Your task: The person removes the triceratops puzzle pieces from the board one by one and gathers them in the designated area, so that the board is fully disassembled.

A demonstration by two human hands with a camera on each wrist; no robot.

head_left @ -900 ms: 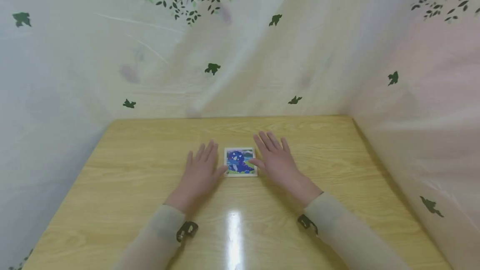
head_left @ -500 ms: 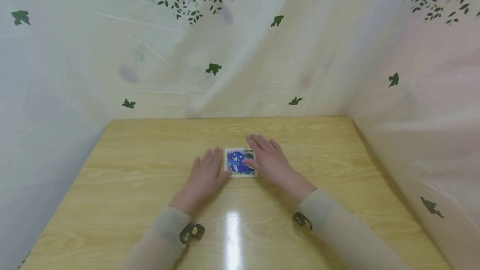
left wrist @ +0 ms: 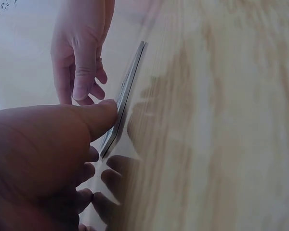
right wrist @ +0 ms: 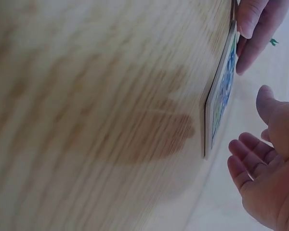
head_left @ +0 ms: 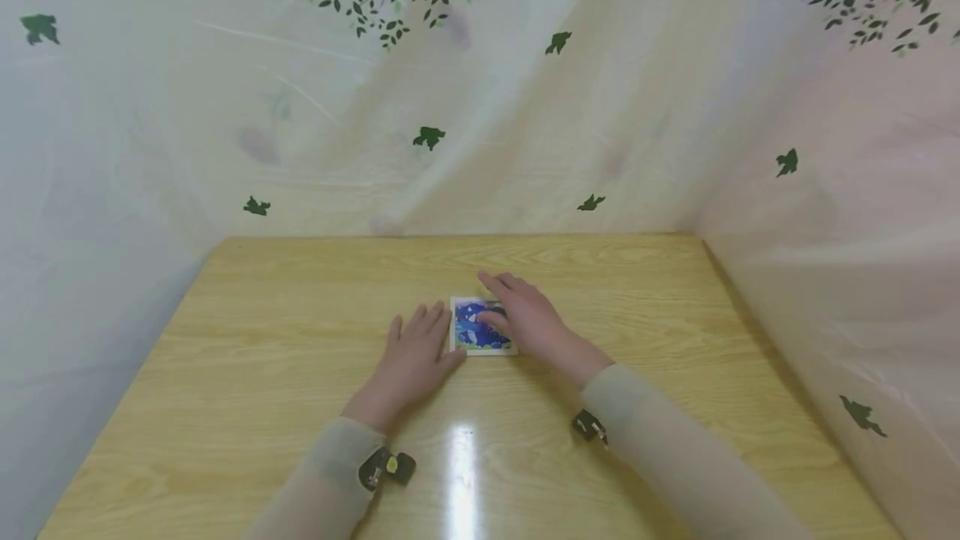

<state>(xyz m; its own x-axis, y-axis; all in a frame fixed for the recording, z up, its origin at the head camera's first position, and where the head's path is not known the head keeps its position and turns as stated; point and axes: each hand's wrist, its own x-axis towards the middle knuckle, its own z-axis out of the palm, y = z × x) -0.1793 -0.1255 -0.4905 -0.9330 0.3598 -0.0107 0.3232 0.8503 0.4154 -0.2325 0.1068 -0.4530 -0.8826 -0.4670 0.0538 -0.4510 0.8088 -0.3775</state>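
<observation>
A small, thin picture board (head_left: 467, 332) with a white border and a blue cartoon creature lies flat on the wooden table. My left hand (head_left: 411, 363) rests beside its left edge with fingers extended. In the left wrist view, the thumb of that hand (left wrist: 48, 144) is at the near rim of the board (left wrist: 128, 89). My right hand (head_left: 534, 323) is over the board's right side, hiding part of the picture. From the right wrist, that hand (right wrist: 274, 180) appears with loosely bent fingers, apart from the layered edge of the board (right wrist: 219, 96), and grips nothing.
The wood-grain table (head_left: 262, 315) extends around both hands. A pale cloth (head_left: 337, 148) printed with leaves and branches hangs behind it and at both sides. Small dark devices, such as the left one (head_left: 386, 468), are strapped at the wrists.
My right hand has moved left, from beside the board to over its right side. My left hand has shifted slightly right and nearer, closer to the board's left edge. The board has barely moved.
</observation>
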